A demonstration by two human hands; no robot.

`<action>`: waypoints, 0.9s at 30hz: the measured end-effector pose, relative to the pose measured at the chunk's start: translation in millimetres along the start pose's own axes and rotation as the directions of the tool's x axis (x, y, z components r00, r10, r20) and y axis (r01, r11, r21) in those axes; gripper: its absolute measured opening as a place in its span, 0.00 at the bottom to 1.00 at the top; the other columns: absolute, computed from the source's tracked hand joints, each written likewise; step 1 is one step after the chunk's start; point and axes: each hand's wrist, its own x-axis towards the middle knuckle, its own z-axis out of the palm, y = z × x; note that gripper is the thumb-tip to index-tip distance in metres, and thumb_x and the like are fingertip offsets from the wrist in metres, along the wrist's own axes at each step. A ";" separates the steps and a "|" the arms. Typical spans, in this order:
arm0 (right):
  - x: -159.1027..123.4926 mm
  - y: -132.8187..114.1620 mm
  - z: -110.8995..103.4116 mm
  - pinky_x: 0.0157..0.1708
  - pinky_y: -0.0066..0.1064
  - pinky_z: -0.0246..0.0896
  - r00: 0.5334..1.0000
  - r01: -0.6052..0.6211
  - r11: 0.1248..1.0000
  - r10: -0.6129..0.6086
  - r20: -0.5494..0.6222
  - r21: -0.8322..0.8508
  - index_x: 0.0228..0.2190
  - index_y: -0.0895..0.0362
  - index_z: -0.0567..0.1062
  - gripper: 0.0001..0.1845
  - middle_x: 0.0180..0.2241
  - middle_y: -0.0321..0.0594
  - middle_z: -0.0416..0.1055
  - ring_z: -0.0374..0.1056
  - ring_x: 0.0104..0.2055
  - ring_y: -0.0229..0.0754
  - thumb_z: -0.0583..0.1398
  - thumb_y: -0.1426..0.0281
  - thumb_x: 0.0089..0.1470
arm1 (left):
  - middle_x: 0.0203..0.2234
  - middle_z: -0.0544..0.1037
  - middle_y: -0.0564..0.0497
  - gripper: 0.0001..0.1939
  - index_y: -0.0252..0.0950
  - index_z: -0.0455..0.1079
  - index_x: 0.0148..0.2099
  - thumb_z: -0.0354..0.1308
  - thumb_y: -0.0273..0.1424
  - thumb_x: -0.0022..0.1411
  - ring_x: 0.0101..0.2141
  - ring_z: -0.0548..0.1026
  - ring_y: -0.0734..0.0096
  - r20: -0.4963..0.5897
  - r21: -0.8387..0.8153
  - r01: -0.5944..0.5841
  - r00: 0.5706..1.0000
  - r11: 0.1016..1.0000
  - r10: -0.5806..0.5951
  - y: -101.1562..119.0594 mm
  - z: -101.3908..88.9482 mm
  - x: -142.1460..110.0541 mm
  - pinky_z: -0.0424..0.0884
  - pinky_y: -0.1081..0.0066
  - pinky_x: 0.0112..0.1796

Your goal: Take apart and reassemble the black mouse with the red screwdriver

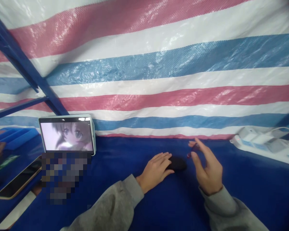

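My left hand (156,169) lies on the blue table top (243,189) with its fingers stretched over the left end of a small black oval object (178,163). My right hand (207,166) hovers just right of that object, thumb and fingers bent together in a pinch on a tiny dark reddish piece (192,150) that I cannot make out. Both arms wear grey sleeves.
A propped tablet (67,134) playing a cartoon stands at the left rear. A phone (20,179) lies flat at the far left beside blue trays (14,136). A white power strip (262,142) with plugs sits at the right rear. A striped tarp (159,64) hangs behind.
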 end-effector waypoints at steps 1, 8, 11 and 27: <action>0.0 -0.2 -0.3 0.45 0.41 0.70 1.000 0.009 1.000 -0.009 -0.018 -0.016 0.58 0.53 0.69 0.25 0.44 0.45 0.76 0.73 0.42 0.46 0.59 0.72 0.60 | 0.57 0.74 0.43 0.14 0.34 0.69 0.49 0.55 0.40 0.70 0.59 0.71 0.62 -0.002 -0.002 0.000 1.000 1.000 0.000 -0.3 0.3 -0.2 0.67 0.59 0.61; -0.8 1.1 -2.2 0.45 0.41 0.71 0.999 0.043 0.999 -0.043 -0.018 0.000 0.58 0.53 0.69 0.24 0.44 0.45 0.76 0.74 0.44 0.46 0.57 0.73 0.61 | 0.57 0.73 0.42 0.12 0.34 0.68 0.50 0.55 0.37 0.70 0.60 0.69 0.62 -0.006 -0.033 -0.012 1.000 0.999 0.011 0.9 -2.3 -1.2 0.65 0.59 0.62; -1.3 1.1 -3.1 0.46 0.43 0.70 0.998 0.043 0.997 -0.046 -0.047 -0.067 0.55 0.53 0.72 0.22 0.43 0.46 0.76 0.73 0.44 0.48 0.61 0.70 0.58 | 0.58 0.72 0.42 0.12 0.34 0.68 0.51 0.56 0.34 0.69 0.60 0.69 0.61 -0.001 -0.056 -0.002 1.000 0.998 0.002 2.5 -5.1 -1.0 0.65 0.58 0.62; -11.7 9.4 -6.4 0.45 0.45 0.71 0.998 -0.064 0.998 0.064 0.013 0.011 0.61 0.54 0.66 0.28 0.43 0.46 0.76 0.74 0.41 0.46 0.60 0.69 0.60 | 0.62 0.68 0.44 0.18 0.32 0.65 0.60 0.47 0.33 0.75 0.65 0.60 0.65 0.110 -0.047 -0.089 0.989 0.995 0.094 0.4 -5.9 0.5 0.58 0.59 0.66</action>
